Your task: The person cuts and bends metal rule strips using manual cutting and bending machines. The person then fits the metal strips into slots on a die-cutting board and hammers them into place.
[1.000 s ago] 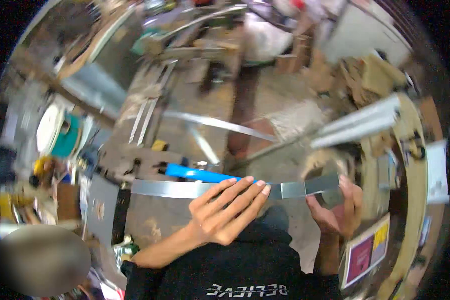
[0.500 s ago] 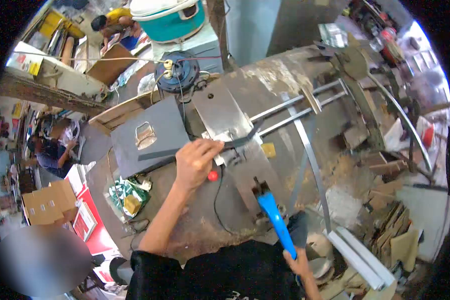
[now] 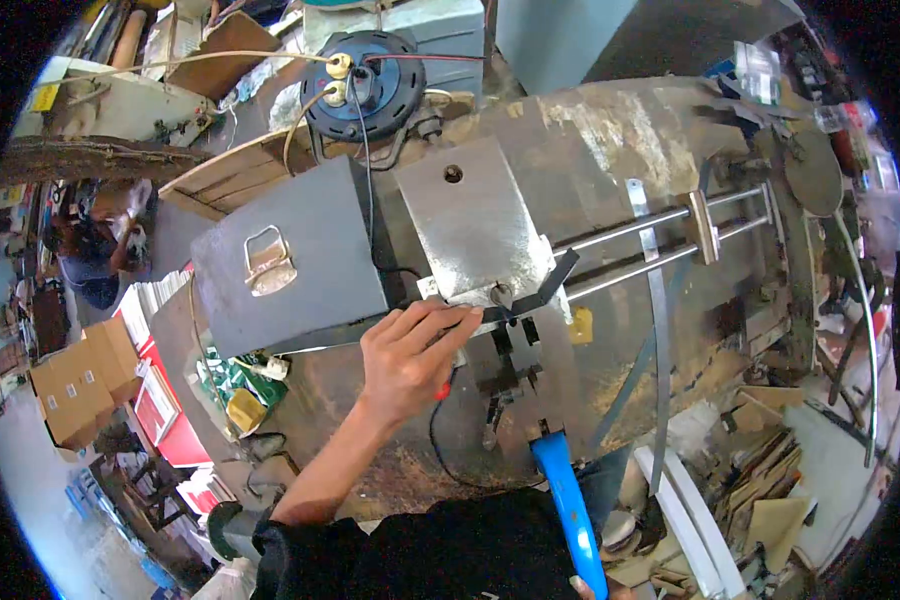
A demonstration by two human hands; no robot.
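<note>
My left hand (image 3: 407, 362) is closed, thumb and fingertips pinching the near end of a dark flat strip (image 3: 548, 284). The strip lies across the front of a bench machine, below its shiny steel plate (image 3: 475, 220), and its far end is bent upward. At the bottom edge my right hand (image 3: 610, 592) grips the lower end of a blue lever handle (image 3: 570, 500); only part of this hand shows. Between the lever and the plate sit dark metal jaw parts (image 3: 510, 365). A red knob (image 3: 443, 390) is partly hidden beside my left hand.
Left of the machine stands a grey metal box (image 3: 305, 225) with a handle. A cable reel (image 3: 365, 90) is behind it. Two guide rods (image 3: 630, 260) reach right, crossed by a long metal strip (image 3: 658, 350). Scrap pieces (image 3: 750, 510) lie lower right. Another person (image 3: 95, 250) sits far left.
The view has shifted closer to the bench. The blue lever has come nearer my body, exposing more of the dark jaw parts. My left hand still pinches the strip.
</note>
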